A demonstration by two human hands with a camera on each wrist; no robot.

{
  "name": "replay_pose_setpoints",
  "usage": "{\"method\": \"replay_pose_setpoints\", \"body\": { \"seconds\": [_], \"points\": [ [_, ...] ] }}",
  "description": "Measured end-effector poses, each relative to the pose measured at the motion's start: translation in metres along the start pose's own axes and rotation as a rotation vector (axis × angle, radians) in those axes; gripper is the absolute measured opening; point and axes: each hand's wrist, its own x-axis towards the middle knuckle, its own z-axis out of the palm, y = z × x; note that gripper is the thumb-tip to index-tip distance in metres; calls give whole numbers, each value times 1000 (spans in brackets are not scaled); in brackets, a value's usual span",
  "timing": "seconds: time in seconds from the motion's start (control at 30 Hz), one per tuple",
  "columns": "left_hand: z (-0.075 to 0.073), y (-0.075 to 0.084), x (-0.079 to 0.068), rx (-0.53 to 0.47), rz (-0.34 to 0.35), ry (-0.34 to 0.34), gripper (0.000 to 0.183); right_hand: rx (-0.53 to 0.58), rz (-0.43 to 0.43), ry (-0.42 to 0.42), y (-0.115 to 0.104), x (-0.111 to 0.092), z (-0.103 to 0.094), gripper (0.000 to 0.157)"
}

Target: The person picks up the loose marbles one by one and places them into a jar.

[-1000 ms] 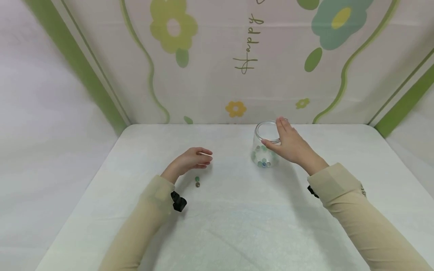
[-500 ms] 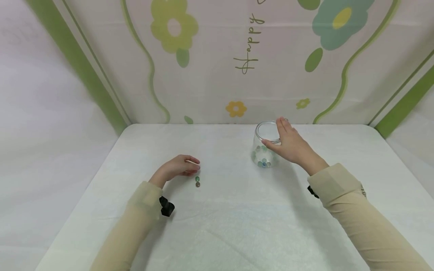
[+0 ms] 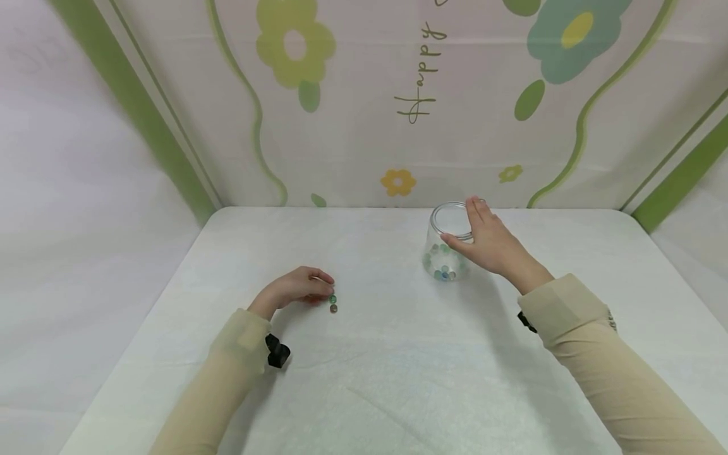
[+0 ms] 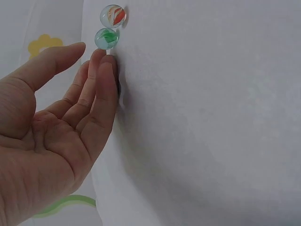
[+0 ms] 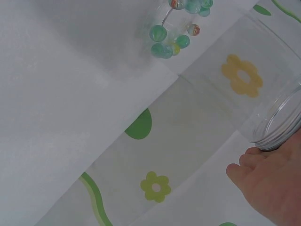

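In the head view my left hand is low over the white tabletop, fingertips right at a green marble. Its thumb and fingers stand apart in the left wrist view, with nothing between them. Touching or nearly touching the green marble is a clear marble with an orange and white swirl. A clear glass jar stands upright to the right, several green, blue and orange marbles at its bottom. My right hand holds the jar by its rim, thumb on the near side, fingers on the far side.
A white cloth covers the table. Behind its far edge hangs a curtain with printed flowers and lettering. A black wrist camera hangs below the left sleeve, close over the table.
My left hand has moved left and toward me, down from beyond the two marbles to beside the green one. The right hand and the jar stay in place.
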Motion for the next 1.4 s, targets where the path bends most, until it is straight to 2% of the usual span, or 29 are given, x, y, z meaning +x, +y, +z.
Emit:
{"method": "replay_pose_setpoints", "body": {
  "seconds": [0.43,0.6,1.07,1.27,1.4],
  "points": [
    [5,1,1,23,3,-11,35,-4,2,6,1,1,1,98],
    [7,2,2,42,16,3,35,-4,-2,11,1,1,1,98],
    [12,10,-2,82,62,-20,32,-4,5,10,1,0,1,98],
    [11,6,-1,31,54,-21,33,-2,4,8,2,0,2,98],
    [9,2,2,-48,43,-8,38,-2,2,9,2,0,2,98]
  ]
}}
